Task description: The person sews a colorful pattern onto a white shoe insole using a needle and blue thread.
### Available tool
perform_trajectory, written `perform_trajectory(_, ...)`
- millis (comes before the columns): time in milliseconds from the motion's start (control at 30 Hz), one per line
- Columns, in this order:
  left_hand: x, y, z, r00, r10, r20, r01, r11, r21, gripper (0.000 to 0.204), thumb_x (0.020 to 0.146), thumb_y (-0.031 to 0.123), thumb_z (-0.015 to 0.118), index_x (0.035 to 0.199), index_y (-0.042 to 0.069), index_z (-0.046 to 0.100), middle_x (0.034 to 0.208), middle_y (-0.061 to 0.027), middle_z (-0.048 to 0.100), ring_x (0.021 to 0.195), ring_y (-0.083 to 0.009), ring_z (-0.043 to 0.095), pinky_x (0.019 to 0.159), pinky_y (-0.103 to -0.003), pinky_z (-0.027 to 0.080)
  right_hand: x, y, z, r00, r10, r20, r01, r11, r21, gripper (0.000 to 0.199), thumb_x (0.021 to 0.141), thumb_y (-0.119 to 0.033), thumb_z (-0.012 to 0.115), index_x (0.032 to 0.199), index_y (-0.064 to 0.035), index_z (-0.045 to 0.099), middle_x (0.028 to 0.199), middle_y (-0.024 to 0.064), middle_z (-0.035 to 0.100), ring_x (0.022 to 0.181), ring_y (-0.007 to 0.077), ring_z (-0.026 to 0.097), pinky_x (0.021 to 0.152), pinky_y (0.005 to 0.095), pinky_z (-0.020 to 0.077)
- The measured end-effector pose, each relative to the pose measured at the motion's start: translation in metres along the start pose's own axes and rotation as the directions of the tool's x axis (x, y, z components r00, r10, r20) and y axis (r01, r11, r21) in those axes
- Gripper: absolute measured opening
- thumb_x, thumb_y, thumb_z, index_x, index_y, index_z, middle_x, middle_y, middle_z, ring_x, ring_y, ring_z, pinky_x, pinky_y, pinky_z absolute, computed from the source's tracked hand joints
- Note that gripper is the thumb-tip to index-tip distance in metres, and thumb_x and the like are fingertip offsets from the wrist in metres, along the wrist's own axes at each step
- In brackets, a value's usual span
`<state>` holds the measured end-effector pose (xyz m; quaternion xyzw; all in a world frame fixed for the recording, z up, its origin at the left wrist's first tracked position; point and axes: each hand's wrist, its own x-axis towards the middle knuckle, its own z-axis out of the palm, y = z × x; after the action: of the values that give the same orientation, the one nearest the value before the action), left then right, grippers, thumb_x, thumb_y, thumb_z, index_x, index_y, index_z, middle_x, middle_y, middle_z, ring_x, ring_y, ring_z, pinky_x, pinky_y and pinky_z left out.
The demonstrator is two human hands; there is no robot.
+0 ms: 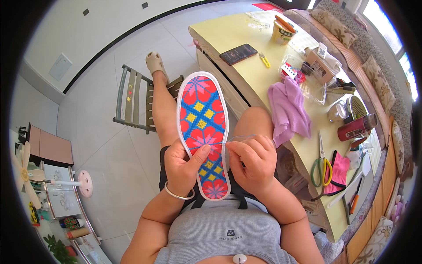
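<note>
An embroidered insole [201, 124] stands nearly upright in front of me, white-edged, with red flowers, blue lattice and yellow diamonds. My left hand [184, 163] grips its left edge, thumb flat across the pattern and the other fingers hidden behind. At the right edge, my right hand [254, 159] is closed in a pinch on what looks like a thin needle, mostly covered by the fingertips. A fine bluish thread [243, 136] loops over that hand, and a thin line runs from the fingertips onto the insole's face.
On the yellow table [215, 27] at right lie a phone [238, 53], a yellow cutter [264, 60], a purple cloth [288, 108], scissors [321, 163] and a dark red flask [357, 127]. A folding chair [132, 99] stands ahead, a white fan [66, 181] at left.
</note>
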<state>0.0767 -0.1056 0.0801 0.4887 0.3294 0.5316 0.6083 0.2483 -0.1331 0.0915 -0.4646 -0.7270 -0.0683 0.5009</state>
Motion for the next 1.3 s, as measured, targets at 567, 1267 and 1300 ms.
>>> perform_trajectory(567, -0.001, -0.001, 0.004, 1.0, 0.019, -0.019, -0.019, 1.0, 0.01, 0.013, 0.088, 0.002, 0.065, 0.1, -0.002, 0.063, 0.096, -0.0092, 0.07, 0.082, -0.0115, 0.066, 0.074, -0.027, 0.054, 0.0, -0.001, -0.003, 0.999, -0.014, 0.051, 0.015, 1.0, -0.027, 0.021, 0.07, -0.003, 0.068, 0.09, -0.003, 0.065, 0.069, 0.0034, 0.055, 0.063, 0.0214, 0.052, 0.06, 0.0339, 0.0405)
perform_trajectory(1267, -0.006, -0.012, 0.007, 0.953, 0.297, 0.061, -0.296, 0.865, 0.406, 0.014, 0.088, 0.004, 0.068, 0.098, -0.005, 0.066, 0.089, -0.0101, 0.071, 0.075, -0.0109, 0.066, 0.067, -0.024, 0.051, -0.006, -0.005, 0.002, 0.994, -0.033, 0.107, 0.045, 0.993, -0.111, 0.019, 0.07, -0.004, 0.066, 0.088, -0.0018, 0.062, 0.068, 0.005, 0.052, 0.063, 0.0219, 0.051, 0.06, 0.0349, 0.0417)
perform_trajectory(1300, -0.005, -0.015, 0.006, 0.934, 0.346, 0.082, -0.346, 0.828, 0.441, 0.014, 0.088, 0.003, 0.068, 0.098, -0.005, 0.066, 0.087, -0.0105, 0.071, 0.074, -0.0117, 0.066, 0.066, -0.024, 0.051, -0.008, -0.004, 0.004, 0.993, -0.034, 0.109, 0.045, 0.993, -0.106, 0.019, 0.07, -0.004, 0.066, 0.088, -0.0014, 0.061, 0.068, 0.0053, 0.051, 0.063, 0.0221, 0.051, 0.061, 0.035, 0.0416)
